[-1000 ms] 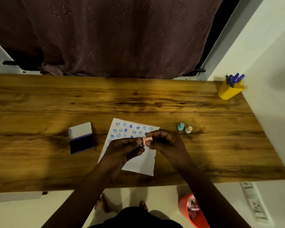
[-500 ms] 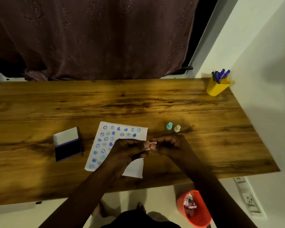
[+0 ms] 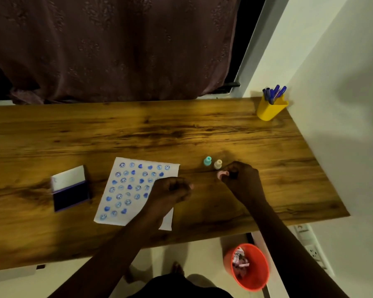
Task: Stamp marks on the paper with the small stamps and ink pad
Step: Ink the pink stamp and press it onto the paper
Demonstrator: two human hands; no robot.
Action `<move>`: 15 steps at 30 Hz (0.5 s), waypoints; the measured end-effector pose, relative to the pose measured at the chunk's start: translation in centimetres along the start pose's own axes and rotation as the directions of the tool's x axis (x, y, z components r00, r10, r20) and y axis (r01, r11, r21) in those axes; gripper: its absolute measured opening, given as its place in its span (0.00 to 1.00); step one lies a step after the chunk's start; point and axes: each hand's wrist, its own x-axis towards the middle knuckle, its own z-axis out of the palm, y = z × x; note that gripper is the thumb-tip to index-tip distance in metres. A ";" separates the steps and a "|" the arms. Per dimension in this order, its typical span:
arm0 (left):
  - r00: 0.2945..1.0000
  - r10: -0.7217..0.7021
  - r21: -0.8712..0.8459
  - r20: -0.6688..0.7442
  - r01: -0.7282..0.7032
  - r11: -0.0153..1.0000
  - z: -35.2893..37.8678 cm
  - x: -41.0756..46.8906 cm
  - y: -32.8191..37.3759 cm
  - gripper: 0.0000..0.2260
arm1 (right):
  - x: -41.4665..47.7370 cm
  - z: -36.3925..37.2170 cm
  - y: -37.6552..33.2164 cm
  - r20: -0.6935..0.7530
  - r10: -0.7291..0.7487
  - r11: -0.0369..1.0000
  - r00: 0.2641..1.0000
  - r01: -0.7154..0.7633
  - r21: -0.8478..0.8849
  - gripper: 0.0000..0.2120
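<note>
— Where do we find our left hand (image 3: 172,190)?

— Over the near right part of the paper, curled into a loose fist, knuckles up, thumb tucked toward the right. Whether it holds anything, we cannot tell. Its forearm runs back across the near edge of the table.

— And our right hand (image 3: 238,176)?

— Out toward the right half of the table, well apart from the left. Its fingertips are pinched on a small pink stamp (image 3: 221,174), wrist raised, forearm stretching back over the near edge.
</note>
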 end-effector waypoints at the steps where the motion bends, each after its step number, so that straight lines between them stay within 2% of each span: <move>1: 1.000 -0.002 -0.009 -0.017 0.002 1.000 -0.4 -0.1 -0.1 0.09 | 0.6 0.2 0.3 0.010 -0.007 0.998 1.000 0.008 -0.056 0.05; 5: 0.996 0.042 -0.001 -0.083 -0.043 0.999 -2.3 -0.8 -0.4 0.10 | 1.9 1.2 1.0 0.081 0.003 0.979 0.997 0.014 -0.204 0.05; 11: 0.978 0.044 -0.017 -0.203 -0.048 0.999 -5.6 -1.5 -0.7 0.08 | 1.7 1.8 0.9 0.105 -0.025 0.956 0.994 0.054 -0.287 0.08; 15: 0.964 0.056 -0.002 -0.260 -0.059 0.998 -7.5 -1.8 -0.1 0.06 | 1.0 1.7 -0.6 0.032 -0.100 0.949 0.995 0.105 -0.296 0.16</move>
